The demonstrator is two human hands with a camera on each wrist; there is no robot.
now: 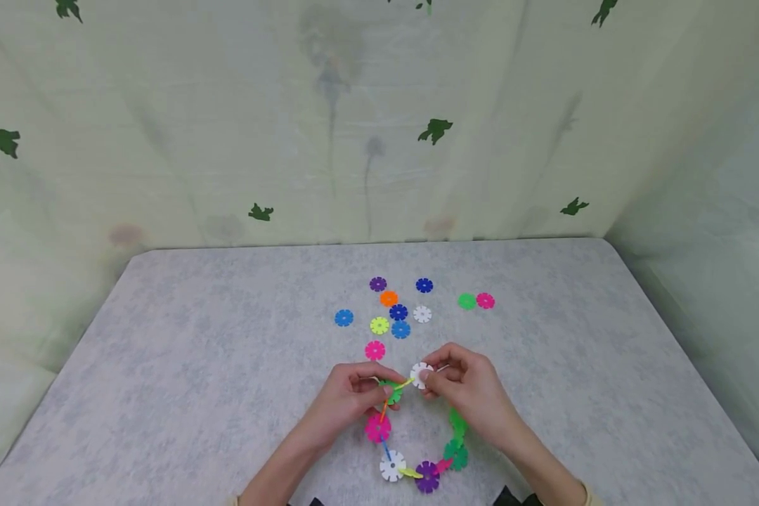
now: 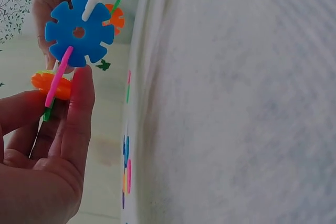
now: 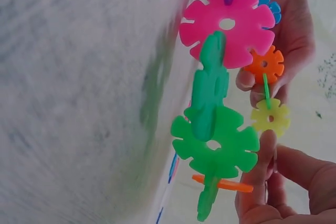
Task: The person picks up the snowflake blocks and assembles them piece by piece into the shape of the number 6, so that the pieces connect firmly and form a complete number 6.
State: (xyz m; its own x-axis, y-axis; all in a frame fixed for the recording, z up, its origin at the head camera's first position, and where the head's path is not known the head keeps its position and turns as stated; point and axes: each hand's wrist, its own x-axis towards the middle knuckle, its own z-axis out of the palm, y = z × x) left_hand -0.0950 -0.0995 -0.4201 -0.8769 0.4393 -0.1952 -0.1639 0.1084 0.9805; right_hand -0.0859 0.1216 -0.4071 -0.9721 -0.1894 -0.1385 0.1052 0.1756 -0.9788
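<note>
A chain of notched plastic discs hangs between the two hands, its lower part curving toward the person. My left hand [image 1: 348,395] pinches a green disc [image 1: 393,395] near the chain's upper left end. From that disc a yellow disc [image 1: 405,384], seen edge-on, points to the right. The right hand [image 1: 471,390] pinches a white disc [image 1: 416,373] between thumb and fingers. The white disc meets the yellow one's edge; whether they are slotted together I cannot tell. A blue disc [image 2: 59,29] and a pink disc [image 3: 202,22] of the chain show large in the wrist views.
Loose discs lie farther back on the grey table [image 1: 228,337], among them a pink disc [image 1: 375,351], a yellow disc [image 1: 376,329], an orange disc [image 1: 388,299] and a white disc [image 1: 422,309]. A pale curtain [image 1: 215,140] stands behind the table.
</note>
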